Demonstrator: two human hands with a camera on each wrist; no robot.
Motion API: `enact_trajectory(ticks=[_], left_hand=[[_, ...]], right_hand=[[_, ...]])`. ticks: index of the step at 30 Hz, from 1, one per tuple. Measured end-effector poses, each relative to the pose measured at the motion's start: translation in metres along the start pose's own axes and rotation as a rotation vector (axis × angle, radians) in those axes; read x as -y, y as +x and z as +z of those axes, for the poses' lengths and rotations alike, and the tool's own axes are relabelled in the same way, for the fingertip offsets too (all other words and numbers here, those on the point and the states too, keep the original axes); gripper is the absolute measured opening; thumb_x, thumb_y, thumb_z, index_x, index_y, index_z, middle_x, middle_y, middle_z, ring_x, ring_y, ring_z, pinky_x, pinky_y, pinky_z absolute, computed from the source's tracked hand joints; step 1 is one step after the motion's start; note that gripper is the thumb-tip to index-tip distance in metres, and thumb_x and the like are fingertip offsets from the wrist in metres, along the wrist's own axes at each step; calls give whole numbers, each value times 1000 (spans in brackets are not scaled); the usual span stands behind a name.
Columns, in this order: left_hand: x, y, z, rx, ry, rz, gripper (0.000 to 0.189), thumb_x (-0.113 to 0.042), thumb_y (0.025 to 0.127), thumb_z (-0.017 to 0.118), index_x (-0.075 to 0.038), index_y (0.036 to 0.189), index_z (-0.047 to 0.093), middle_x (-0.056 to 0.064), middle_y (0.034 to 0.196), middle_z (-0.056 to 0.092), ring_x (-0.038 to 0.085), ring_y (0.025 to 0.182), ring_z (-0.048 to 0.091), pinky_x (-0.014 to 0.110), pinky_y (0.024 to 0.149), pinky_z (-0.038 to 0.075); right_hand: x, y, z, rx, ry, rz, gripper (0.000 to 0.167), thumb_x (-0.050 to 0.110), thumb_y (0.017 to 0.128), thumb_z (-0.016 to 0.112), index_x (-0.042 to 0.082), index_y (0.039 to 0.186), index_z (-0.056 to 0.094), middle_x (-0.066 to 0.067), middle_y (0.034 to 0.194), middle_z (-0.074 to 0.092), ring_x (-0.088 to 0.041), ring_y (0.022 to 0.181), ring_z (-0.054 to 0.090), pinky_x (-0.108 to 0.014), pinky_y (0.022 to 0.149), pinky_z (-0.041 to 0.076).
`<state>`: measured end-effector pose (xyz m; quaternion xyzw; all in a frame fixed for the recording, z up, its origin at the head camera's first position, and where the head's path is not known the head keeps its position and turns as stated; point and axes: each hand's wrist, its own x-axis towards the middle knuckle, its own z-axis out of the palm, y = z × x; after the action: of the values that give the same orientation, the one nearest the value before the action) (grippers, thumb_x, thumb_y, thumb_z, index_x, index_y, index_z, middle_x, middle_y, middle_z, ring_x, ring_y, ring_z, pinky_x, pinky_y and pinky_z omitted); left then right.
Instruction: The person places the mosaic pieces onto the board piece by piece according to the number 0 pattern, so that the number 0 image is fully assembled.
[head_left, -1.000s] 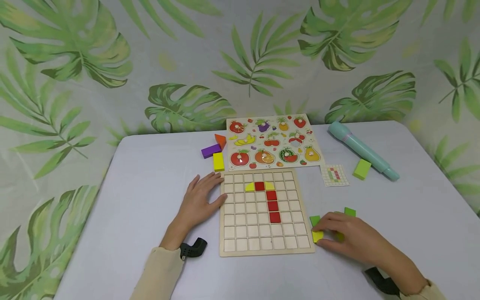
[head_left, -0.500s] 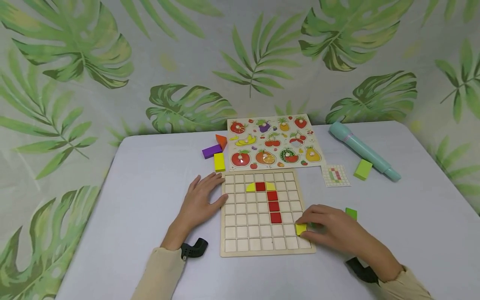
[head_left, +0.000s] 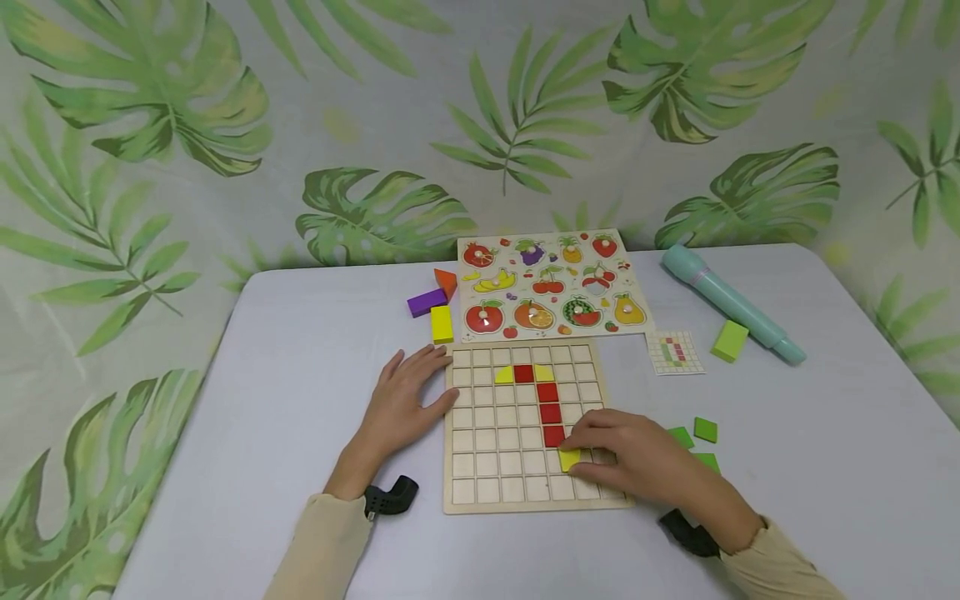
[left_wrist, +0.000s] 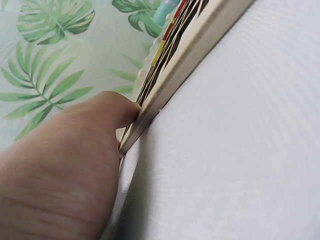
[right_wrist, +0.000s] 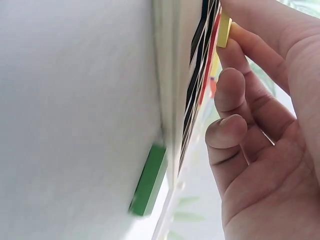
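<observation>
While the head view looks down on the whole white-clothed table (head_left: 300, 375) and the square pale wooden grid board (head_left: 513, 439) flat on it, the wrist views catch that board nearly edge-on. From the grid's middle, a rectangular fruit-picture board (head_left: 572, 287) lies at twelve o'clock and a long teal tube-shaped object (head_left: 731, 304) at two. At nine, the left hand (head_left: 407, 398) rests against the grid's edge, thumb and fingers apart; its wrist view shows the thumb touching the rim, most fingers hidden. At four, the right hand (head_left: 630, 454) is clamped, thumb and fingertips, on a flat yellow tile (head_left: 570, 461). A small printed card (head_left: 677, 352) lies at two, nearer than the tube; a purple block (head_left: 427, 303) sits between ten and eleven. Smallest are the tiles: the pinched one is over the grid, at five o'clock from the lowest of four red square tiles (head_left: 551, 413), and only the right wrist view shows its thin edge; whether it touches the grid I cannot tell. Green tiles (head_left: 705, 430) lie near three.
</observation>
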<state>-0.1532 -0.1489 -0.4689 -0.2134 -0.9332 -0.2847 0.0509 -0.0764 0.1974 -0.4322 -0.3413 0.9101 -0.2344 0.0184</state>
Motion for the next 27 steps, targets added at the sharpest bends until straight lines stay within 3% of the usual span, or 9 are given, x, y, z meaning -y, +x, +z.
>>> enact_trajectory(ticks=[13,21,27], left_hand=[[1,1,0,20,-5,-15,54,-38,97,69,-12,144,60,5,155,54,23,151,39,50,129,15],[0,0,-1,-6,-3,6,54,-36,95,72,-10,141,62,7,153,56,25,149,42,54,128,18],[1,0,0,-6,-2,10,52,-36,96,71,-11,141,62,6,152,56,25,149,42,53,128,18]], right_hand=[[5,11,5,35,-39,-38,24,34,88,82,23,110,83,15,102,68,-1,90,59,-24,76,57],[6,13,5,-10,-46,-115,18,27,85,85,24,103,84,16,98,67,-4,91,57,-23,78,57],[8,14,4,6,-36,-85,17,25,85,85,24,102,84,16,99,68,-3,90,57,-23,77,57]])
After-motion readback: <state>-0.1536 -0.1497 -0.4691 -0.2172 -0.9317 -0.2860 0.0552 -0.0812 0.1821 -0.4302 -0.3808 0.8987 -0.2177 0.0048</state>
